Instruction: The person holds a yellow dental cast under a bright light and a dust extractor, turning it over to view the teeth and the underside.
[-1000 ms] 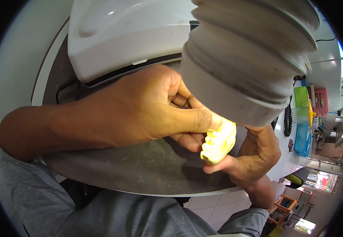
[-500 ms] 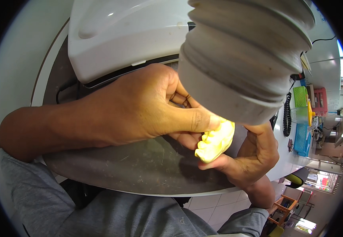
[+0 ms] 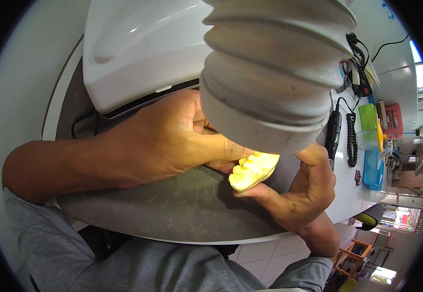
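Note:
A pale yellow dental cast [image 3: 254, 171] with a row of moulded teeth is held between my two hands, brightly lit under the mouth of a ribbed grey suction hose [image 3: 270, 78]. My left hand [image 3: 184, 136] grips it from the left, thumb on top and fingers partly hidden beneath. From the right, my right hand [image 3: 299, 190] presses its thumb to the cast's lower edge, with the index finger bent. The hose covers part of the cast's far side and some fingertips. Whether a small tool is in my right hand cannot be made out.
Behind my left hand stands a large white machine housing [image 3: 138, 44] on the grey-brown worktop [image 3: 172, 209]. At right are a black handpiece [image 3: 334, 131], its coiled cord [image 3: 351, 141], a blue basket [image 3: 373, 170], a green basket [image 3: 367, 117] and a red rack [image 3: 393, 120].
The hose, both hands and the cast appear farther left in the picture. More of the black handpiece shows at right. Both hands keep their hold on the cast.

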### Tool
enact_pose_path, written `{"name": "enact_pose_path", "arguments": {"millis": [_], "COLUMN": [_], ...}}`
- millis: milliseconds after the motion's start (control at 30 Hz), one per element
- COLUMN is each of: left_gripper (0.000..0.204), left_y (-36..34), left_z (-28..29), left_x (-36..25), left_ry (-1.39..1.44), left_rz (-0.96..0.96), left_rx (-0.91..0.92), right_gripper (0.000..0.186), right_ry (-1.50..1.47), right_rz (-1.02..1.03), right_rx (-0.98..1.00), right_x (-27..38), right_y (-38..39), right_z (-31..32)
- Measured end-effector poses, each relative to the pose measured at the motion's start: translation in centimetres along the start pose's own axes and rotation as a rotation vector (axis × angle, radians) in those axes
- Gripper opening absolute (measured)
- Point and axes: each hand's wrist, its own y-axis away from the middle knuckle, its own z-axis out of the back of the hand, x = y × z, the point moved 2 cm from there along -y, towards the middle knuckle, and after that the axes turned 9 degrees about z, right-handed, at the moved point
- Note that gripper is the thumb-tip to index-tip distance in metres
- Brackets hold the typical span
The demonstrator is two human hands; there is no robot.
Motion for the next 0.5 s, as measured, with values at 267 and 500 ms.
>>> {"name": "enact_pose_path", "arguments": {"millis": [267,500], "left_gripper": [0.038,0.039], "left_y": [-0.6,-0.7], "left_z": [-0.3,-0.1], "left_x": [1.4,1.9], "left_ry": [0.196,0.287], "left_rz": [0.250,0.299], "left_rx": [0.068,0.168], "right_gripper": [0.079,0.083], "right_ry": [0.043,-0.012], "right_rz": [0.053,0.065], "right_rx": [-0.043,-0.068], "right_x": [0.1,0.1], "right_y": [-0.2,0.0], "right_z": [-0.2,-0.1]}}
